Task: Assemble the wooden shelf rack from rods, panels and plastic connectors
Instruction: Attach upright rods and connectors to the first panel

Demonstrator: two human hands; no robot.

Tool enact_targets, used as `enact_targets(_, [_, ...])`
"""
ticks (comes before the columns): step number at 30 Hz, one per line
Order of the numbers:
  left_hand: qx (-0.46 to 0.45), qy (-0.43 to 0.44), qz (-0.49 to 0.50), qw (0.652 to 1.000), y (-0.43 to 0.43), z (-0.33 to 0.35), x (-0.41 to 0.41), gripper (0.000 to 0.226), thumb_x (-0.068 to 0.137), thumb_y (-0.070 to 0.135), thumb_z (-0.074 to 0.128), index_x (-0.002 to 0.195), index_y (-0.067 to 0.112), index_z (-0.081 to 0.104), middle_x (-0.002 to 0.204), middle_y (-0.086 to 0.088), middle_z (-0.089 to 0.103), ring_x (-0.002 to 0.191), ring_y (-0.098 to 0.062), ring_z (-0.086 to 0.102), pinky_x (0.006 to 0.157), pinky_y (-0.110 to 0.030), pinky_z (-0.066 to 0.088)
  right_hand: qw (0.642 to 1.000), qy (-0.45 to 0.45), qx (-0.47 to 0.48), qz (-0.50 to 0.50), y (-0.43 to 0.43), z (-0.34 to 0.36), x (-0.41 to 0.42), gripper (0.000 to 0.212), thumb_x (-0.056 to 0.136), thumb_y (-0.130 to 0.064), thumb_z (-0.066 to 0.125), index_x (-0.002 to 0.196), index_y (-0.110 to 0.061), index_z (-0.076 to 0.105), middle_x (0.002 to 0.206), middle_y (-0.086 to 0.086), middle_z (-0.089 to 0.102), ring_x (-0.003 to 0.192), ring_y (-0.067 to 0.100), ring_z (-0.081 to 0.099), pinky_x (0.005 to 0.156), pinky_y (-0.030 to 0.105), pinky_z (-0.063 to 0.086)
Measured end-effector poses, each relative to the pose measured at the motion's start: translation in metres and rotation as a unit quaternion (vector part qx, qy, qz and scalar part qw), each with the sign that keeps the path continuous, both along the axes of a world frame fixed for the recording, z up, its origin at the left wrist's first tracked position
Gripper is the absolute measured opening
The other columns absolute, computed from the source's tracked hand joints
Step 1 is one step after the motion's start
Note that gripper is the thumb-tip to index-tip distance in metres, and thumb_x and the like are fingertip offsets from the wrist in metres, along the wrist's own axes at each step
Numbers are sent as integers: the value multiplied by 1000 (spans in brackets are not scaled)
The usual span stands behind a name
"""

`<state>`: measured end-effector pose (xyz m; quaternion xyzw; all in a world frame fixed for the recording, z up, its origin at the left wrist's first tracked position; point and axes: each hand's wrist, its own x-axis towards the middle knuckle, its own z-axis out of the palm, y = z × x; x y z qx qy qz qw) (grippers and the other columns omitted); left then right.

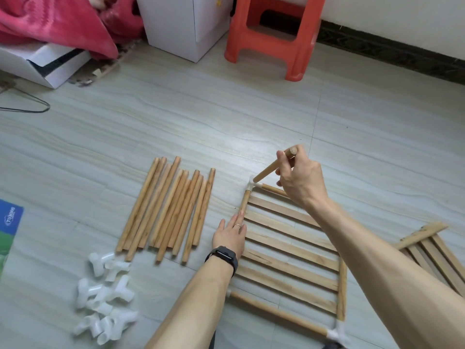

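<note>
Head cam: 2 panels (289,260) (422,235), 1 stool (305,46)

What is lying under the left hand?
The left hand lies flat over the side rod beside the slatted panel; the rod's stretch beneath the hand is hidden.

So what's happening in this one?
A person is building a wooden rack on the floor. The right hand grips a rod, its lower end at the white corner connector of a slatted panel. The left hand rests flat on the panel's edge. To the left lie spare rods and loose connectors.
</note>
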<state>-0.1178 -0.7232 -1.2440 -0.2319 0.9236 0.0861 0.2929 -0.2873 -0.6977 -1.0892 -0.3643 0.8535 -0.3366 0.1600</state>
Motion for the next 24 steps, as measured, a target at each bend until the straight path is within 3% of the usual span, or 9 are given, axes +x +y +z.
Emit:
enact_targets(8, [-8, -27, -11, 1000, 0, 3, -2, 65, 106, 4, 29, 161, 14, -3, 163, -10, -28, 154, -26, -19, 126, -50, 2, 999, 38, 19, 34, -30, 4, -8, 29, 105, -47, 42, 103, -20, 50, 81, 6, 71, 77, 34, 70, 78, 48, 55])
enact_targets(15, [-3, -30, -12, 999, 0, 3, -3, 64, 106, 7, 30, 161, 14, -2, 163, -11, -29, 154, -27, -19, 125, -52, 4, 994, 67, 26, 78, -49, -2, -9, 24, 106, -44, 42, 99, -21, 45, 52, -8, 60, 64, 19, 57, 61, 34, 38])
enact_targets(19, [0, -36, -9, 999, 0, 1, -3, 65, 106, 7, 31, 161, 14, -3, 163, -10, -30, 154, -26, -19, 125, -52, 4, 993, 95, 34, 67, -32, -20, -4, 22, 106, -41, 43, 103, -19, 45, 74, 1, 63, 68, 32, 55, 61, 37, 37])
enact_targets(24, [-4, -37, -16, 999, 0, -2, -4, 66, 105, 7, 32, 161, 14, -3, 162, -12, -31, 154, -28, -18, 125, -52, 3, 996, 32, -79, 0, -9, -25, -7, 25, 107, -36, 46, 99, -12, 47, 74, 8, 67, 64, 36, 68, 63, 53, 53])
